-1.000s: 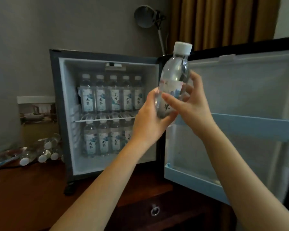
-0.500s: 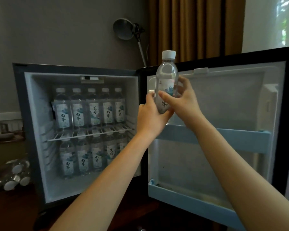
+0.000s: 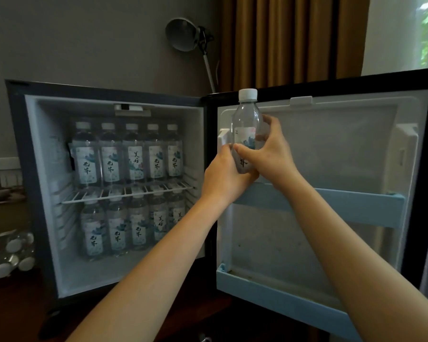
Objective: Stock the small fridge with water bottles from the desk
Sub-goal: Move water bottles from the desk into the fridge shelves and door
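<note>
A clear water bottle with a white cap stands upright in both my hands, at the left end of the open fridge door, just above its upper blue shelf. My left hand grips the bottle's lower part. My right hand wraps around its label. The small fridge stands open; several labelled bottles fill its upper wire shelf and its floor. More bottles lie on their sides on the desk at the far left.
The door's lower blue shelf holds nothing. A grey lamp and brown curtains stand behind the fridge. The dark wooden desk carries the fridge.
Both hands have carried the bottle rightwards from in front of the fridge opening to the door and lowered it toward the upper door shelf. My view has turned right.
</note>
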Demonstrator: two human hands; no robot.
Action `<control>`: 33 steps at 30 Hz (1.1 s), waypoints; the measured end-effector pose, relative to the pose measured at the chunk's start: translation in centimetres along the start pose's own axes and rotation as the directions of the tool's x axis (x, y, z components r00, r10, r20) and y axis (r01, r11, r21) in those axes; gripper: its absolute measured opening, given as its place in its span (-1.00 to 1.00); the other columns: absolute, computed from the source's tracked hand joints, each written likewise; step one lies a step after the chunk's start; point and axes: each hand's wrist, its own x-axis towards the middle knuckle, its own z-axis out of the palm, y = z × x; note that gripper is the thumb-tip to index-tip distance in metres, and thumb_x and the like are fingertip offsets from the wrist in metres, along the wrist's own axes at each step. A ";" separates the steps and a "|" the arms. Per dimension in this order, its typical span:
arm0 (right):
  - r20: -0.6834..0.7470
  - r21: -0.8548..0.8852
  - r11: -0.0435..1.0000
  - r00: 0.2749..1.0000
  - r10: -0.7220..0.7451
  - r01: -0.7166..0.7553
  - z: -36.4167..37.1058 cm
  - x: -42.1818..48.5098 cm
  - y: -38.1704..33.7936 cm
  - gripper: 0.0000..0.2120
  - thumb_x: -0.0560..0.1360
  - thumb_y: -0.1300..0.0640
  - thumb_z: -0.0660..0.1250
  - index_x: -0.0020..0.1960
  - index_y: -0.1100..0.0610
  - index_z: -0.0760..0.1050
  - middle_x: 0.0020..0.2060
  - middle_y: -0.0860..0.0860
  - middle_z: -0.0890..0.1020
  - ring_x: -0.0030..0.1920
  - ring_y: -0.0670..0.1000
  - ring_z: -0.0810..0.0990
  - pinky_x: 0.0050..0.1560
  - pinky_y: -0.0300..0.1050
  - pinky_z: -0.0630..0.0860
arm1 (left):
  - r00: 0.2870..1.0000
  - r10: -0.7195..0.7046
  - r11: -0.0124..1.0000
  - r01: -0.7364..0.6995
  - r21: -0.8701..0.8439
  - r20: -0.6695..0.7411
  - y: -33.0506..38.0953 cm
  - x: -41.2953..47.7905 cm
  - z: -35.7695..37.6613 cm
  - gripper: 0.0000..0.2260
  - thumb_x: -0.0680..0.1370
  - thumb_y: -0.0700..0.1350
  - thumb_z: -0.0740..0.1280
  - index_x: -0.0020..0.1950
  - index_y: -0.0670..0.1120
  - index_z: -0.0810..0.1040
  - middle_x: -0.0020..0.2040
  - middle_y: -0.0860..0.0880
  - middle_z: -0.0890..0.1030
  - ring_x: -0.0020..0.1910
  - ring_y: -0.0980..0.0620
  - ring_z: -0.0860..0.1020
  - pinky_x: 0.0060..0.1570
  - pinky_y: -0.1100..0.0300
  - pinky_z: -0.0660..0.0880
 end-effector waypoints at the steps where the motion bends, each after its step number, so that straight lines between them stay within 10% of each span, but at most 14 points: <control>1: 0.009 -0.014 1.000 1.000 0.007 -0.007 0.0 0.0 0.0 -0.25 0.35 0.09 0.49 0.41 0.05 0.17 0.12 -0.03 0.51 0.10 -0.04 0.53 0.11 -0.14 0.53 | 1.000 0.013 1.000 -0.012 0.019 -0.026 -0.1 -0.2 0.1 -0.55 0.39 0.04 0.43 0.19 -0.07 0.40 -0.04 0.06 0.50 -0.08 0.05 0.51 -0.31 0.30 0.32; 19: -0.030 -0.409 0.912 0.999 -0.038 0.022 -1.5 -0.7 -0.4 -0.39 0.49 -0.14 0.27 0.45 0.05 0.19 0.19 0.12 0.47 0.17 0.09 0.48 0.09 -0.02 0.45 | 0.980 0.089 0.991 -0.070 0.112 -0.177 0.0 -1.1 0.9 -0.34 0.39 0.04 0.47 0.34 -0.14 0.22 0.22 -0.11 0.40 0.15 -0.08 0.45 0.06 0.02 0.48; 24: -0.221 -0.344 0.939 0.972 -0.085 0.004 -6.1 -1.4 -0.4 -0.60 0.53 -0.10 0.23 0.25 0.12 0.41 -0.36 -0.06 0.44 -0.21 0.00 0.49 -0.10 -0.04 0.44 | 0.986 0.044 0.993 -0.026 0.114 -0.161 0.5 -0.9 1.0 -0.25 0.38 0.00 0.49 0.42 -0.12 0.13 0.30 -0.13 0.32 0.28 -0.12 0.37 0.18 0.03 0.39; 33: -0.246 -0.162 0.977 0.965 0.092 -0.135 -7.3 -1.8 0.6 -0.74 0.54 -0.06 0.23 0.04 0.13 0.49 -0.19 0.05 0.57 -0.16 0.01 0.54 -0.07 -0.01 0.48 | 0.987 0.049 0.983 -0.021 0.183 -0.151 0.5 -1.1 0.9 -0.23 0.41 0.05 0.45 0.45 -0.12 0.10 0.31 -0.16 0.31 0.27 -0.15 0.38 0.15 0.00 0.40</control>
